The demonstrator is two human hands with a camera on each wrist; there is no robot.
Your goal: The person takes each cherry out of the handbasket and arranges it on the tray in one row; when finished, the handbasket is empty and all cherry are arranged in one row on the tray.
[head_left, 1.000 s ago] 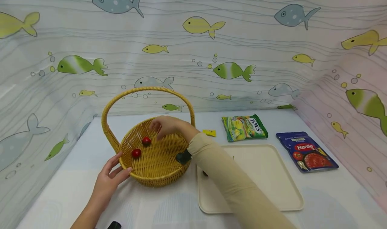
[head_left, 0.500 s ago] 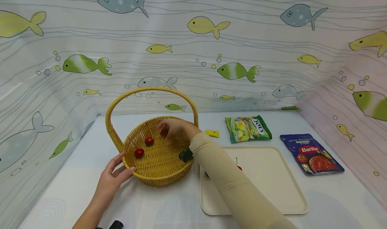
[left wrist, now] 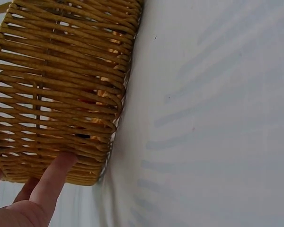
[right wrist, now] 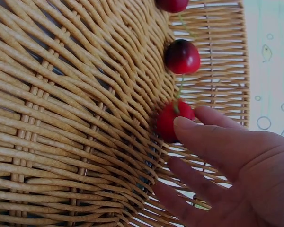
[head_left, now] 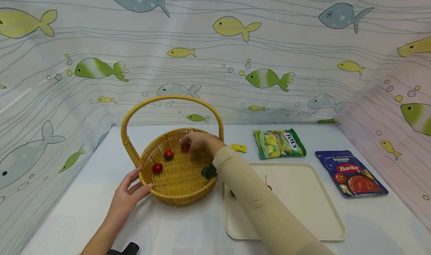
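Note:
My left hand point(head_left: 125, 197) touches the near-left side of a yellow wicker basket point(head_left: 182, 200) with a tall handle. In the left wrist view the thumb point(left wrist: 51, 182) lies extended along the woven outer wall. Inside the basket, the thumb and index finger of my right hand point(right wrist: 246, 161) pinch a red toy-like cherry point(right wrist: 168, 124) close to the woven bottom. Its other fingers hang free. Two more dark red cherries lie to its left in the basket, one point(head_left: 168, 155) near it and another cherry point(head_left: 157, 168) closer to my left hand.
A cream tray point(head_left: 309, 210) stands right of the basket, partly under my right sleeve point(head_left: 259, 199); a cherry with a stem point(head_left: 269, 187) shows there. Behind are a small yellow packet point(head_left: 239, 148) and a green candy bag point(head_left: 279, 143). A blue Barilla pouch point(head_left: 351, 173) lies far right.
A cherry has come into sight at my right fingertips in the basket; a second ago none showed there. My left hand stays at the rim. The head view has shifted slightly.

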